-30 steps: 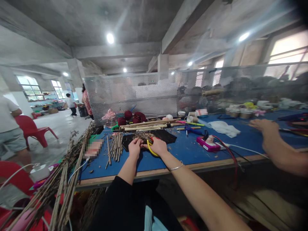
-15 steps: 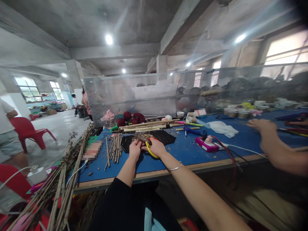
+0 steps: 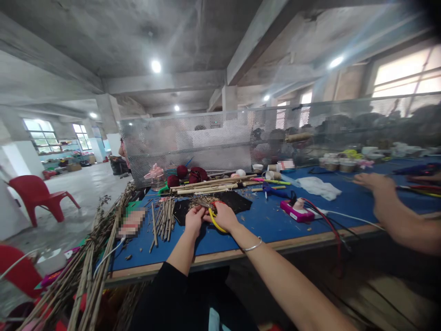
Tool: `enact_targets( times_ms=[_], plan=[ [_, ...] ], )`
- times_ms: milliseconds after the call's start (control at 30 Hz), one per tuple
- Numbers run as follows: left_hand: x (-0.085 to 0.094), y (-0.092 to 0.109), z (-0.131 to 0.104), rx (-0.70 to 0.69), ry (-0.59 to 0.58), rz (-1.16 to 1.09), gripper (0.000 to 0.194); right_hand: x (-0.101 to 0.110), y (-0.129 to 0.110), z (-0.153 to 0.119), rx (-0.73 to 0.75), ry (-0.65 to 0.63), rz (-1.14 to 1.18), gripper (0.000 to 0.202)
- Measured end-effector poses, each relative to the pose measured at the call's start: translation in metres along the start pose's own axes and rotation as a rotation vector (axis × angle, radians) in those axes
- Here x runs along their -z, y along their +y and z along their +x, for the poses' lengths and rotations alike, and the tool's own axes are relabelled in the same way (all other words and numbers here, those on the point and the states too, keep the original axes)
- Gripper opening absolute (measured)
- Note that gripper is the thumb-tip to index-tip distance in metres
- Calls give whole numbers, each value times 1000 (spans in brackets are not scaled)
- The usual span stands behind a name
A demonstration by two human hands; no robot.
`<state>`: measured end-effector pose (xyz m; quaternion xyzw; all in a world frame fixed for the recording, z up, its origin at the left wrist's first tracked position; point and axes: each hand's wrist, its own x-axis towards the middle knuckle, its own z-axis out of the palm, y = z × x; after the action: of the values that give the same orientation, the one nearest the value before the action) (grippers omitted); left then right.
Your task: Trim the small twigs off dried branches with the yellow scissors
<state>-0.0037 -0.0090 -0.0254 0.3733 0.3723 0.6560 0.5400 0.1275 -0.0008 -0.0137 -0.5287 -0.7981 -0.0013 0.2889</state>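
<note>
My right hand (image 3: 223, 218) is closed round the scissors (image 3: 217, 221), which have a yellow and red handle. Their blades point up and left over a black cloth (image 3: 237, 200) strewn with plant scraps (image 3: 206, 201). Close beside it, my left hand (image 3: 195, 218) has its fingers pinched together near the blades; what they hold is too small to make out. Short cut stalks (image 3: 166, 219) lie in a row on the blue table (image 3: 262, 230), left of the cloth.
Long dry stalks (image 3: 87, 271) lean at the table's left end. Behind the cloth are sticks (image 3: 206, 186) and dark red balls (image 3: 197, 174). A purple power strip (image 3: 296, 211) and another person's hand (image 3: 377, 181) are to the right. A mesh screen (image 3: 186, 142) stands behind.
The view has shifted slightly. The person who stood at the far left is out of view. Both my hands stay close together over the cloth, with the scissors still in my right hand.
</note>
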Motion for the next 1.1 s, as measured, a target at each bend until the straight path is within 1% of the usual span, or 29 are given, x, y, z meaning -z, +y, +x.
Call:
enact_targets(
  times_ms=[133,300,433,533,733,833,933,1033,1100],
  plan=[
    [1,-3,3,9,-36,-56,31,0,0,0,10,20,-13,57],
    [1,-4,4,-9,8,-9,30,1,-1,-1,-5,22,-30,59],
    [2,-3,4,-41,48,54,29,2,-1,-1,-43,-52,-12,61],
    [2,-3,3,-59,83,72,25,3,-2,0,-94,-88,-51,62],
    [1,-2,4,-21,165,69,22,7,-6,-1,-158,-143,-90,60],
    [1,-1,4,-11,198,69,24,6,-6,-1,-170,-137,-93,61],
    [1,-1,4,-35,227,84,27,4,-5,-1,-174,-110,-100,64],
    [2,0,3,-66,235,91,27,2,-4,-1,-135,-70,-93,67],
    [3,0,3,-84,230,101,25,1,-4,-1,-89,-47,-83,66]
  ],
)
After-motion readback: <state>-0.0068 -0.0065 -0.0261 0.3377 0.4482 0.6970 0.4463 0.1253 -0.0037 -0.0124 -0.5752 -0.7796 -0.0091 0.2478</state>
